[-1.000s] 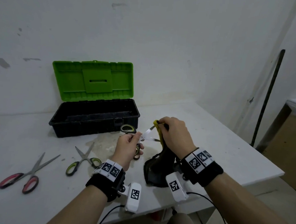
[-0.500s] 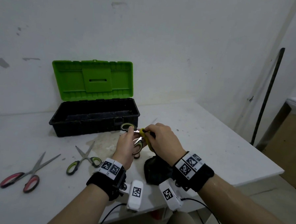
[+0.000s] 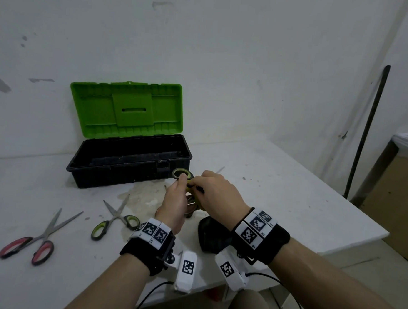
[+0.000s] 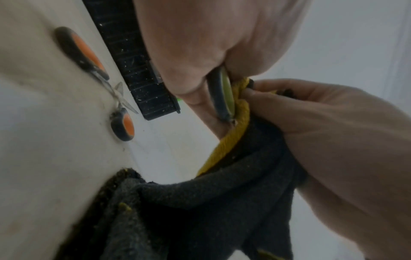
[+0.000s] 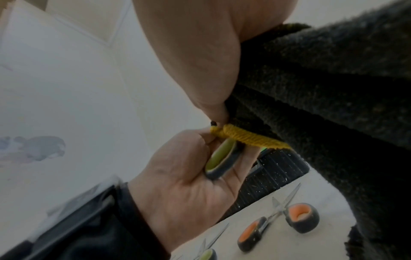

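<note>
White table point(image 3: 290, 194): L hand point(image 3: 174, 202) gripping scissors point(image 3: 182, 173), R hand point(image 3: 219, 195) pinching glove point(image 3: 211, 237), both lower vs 1s ago.

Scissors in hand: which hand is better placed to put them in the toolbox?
Left. The left hand holds the scissors by a handle loop, and the toolbox sits ahead to its left. The right hand pinches the cloth by its yellow edge and would likely need to regrasp.
</note>
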The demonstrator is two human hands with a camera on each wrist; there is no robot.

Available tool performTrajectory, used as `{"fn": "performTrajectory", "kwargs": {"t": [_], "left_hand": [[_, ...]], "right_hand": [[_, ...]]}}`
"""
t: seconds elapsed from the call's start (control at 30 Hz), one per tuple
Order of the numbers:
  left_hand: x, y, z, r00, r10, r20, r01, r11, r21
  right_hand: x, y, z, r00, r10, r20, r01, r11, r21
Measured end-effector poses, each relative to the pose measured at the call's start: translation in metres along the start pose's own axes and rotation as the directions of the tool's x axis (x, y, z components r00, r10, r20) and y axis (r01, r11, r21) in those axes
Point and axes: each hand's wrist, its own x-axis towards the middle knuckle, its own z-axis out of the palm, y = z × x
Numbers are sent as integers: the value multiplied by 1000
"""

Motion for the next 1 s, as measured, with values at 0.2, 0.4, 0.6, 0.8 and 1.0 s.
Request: {"fn": "performTrajectory", "kwargs": {"t": [0.2, 0.4, 0.6, 0.8, 1.0], "left_hand": [[-3, 0, -5, 999, 35, 4, -35, 995, 89], [-6, 2, -1, 998, 60, 22, -62, 991, 118], [-4, -1, -4, 998, 54, 23, -57, 989, 135], [-6, 3, 3, 999, 51, 1, -51, 991, 127], [-4, 0, 3, 999, 39, -31, -34, 990, 140]], "right_hand": [[-1, 2, -5, 999, 8, 39, -5, 998, -68], [-2, 1, -2, 998, -41, 38, 42, 999, -23], [-6, 11, -4, 1000, -24, 4, 24, 1000, -12], [-4, 14, 0, 999, -19, -28, 19, 1000, 19], [-6, 20, -3, 998, -20, -55, 22, 999, 42]]}}
